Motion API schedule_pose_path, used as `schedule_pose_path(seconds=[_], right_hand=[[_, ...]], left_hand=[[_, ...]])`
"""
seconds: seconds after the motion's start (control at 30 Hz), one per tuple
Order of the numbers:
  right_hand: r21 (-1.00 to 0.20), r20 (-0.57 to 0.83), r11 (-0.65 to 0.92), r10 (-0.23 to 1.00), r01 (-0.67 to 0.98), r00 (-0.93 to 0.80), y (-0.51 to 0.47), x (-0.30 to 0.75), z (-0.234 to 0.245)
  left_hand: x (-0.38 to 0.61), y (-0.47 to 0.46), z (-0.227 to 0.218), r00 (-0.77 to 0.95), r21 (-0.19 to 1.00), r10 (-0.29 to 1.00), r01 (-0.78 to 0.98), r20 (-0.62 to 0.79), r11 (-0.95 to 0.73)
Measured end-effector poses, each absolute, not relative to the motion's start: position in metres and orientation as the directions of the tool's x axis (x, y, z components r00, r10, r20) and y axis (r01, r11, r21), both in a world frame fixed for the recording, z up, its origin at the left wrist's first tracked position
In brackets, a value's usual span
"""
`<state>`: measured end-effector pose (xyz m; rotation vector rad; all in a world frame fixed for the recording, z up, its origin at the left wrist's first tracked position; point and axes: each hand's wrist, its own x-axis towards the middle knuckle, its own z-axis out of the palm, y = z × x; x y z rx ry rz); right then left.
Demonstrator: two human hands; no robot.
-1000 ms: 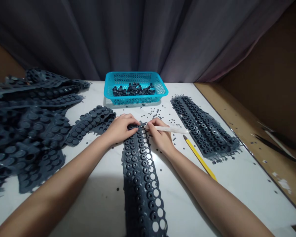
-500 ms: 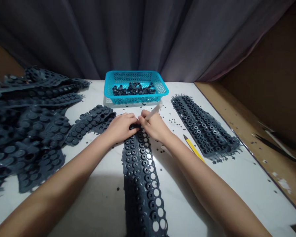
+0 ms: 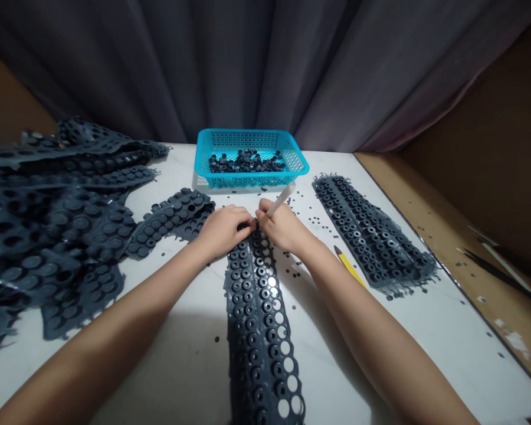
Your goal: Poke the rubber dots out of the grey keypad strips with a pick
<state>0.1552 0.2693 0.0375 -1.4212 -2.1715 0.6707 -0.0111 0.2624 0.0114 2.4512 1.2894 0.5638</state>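
Fingers of the right hand point(image 3: 283, 227) are curled tightly around a slim whitish tool point(image 3: 281, 199), which slants up and to the right out of the grip; its lower end is hidden by the fingers. Thumb and fingers of the left hand point(image 3: 228, 230) pinch the far end of a dark rubber strip point(image 3: 256, 319), just beside the right fingertips. This strip lies lengthwise on a white tabletop point(image 3: 168, 354), running from between the hands down past the bottom edge of the view. Ringed round pieces sit along it in rows, while its right border shows bare round holes with white behind them.

Beyond the hands stands a blue perforated plastic basket point(image 3: 253, 175) with small black parts point(image 3: 248, 161) inside. To the right lies a second rubber strip point(image 3: 371, 236), ragged at both ends, and near it a yellow pencil-like tool point(image 3: 349, 265) with a dark tip, partly covered by the right forearm. Rubber sheets point(image 3: 62, 236) are heaped at the left, a curled rubber piece point(image 3: 163, 224) beside them. Tiny dark discs point(image 3: 216, 339) dot the tabletop.
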Motion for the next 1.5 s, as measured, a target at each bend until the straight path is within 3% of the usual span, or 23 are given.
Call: schedule_pose_path(seconds=[0.3,0.6,1.03,1.23,1.5], right_hand=[[-0.627,0.034,0.308,0.929,0.716,-0.37,0.268,0.156,0.041],[-0.616,-0.022,0.269,0.934,0.74,-0.357,0.267,0.155,0.046],[-0.684,0.028,0.274,0.936,0.676,-0.351,0.267,0.16,0.041],[-0.634,0.034,0.298,0.933,0.714,-0.359,0.266,0.158,0.044],[-0.551,0.038,0.339,0.923,0.763,-0.383,0.265,0.157,0.043]], left_hand=[[-0.012,0.259,0.0,0.418,0.546,0.871,0.681,0.257,-0.488],[-0.011,0.257,-0.003,0.387,0.575,0.879,0.667,0.277,-0.474],[-0.016,0.26,-0.001,0.551,0.46,0.793,0.651,0.262,-0.604],[-0.012,0.262,0.006,0.589,0.349,0.778,0.697,0.219,-0.627],[-0.011,0.259,0.002,0.526,0.403,0.802,0.694,0.282,-0.597]])
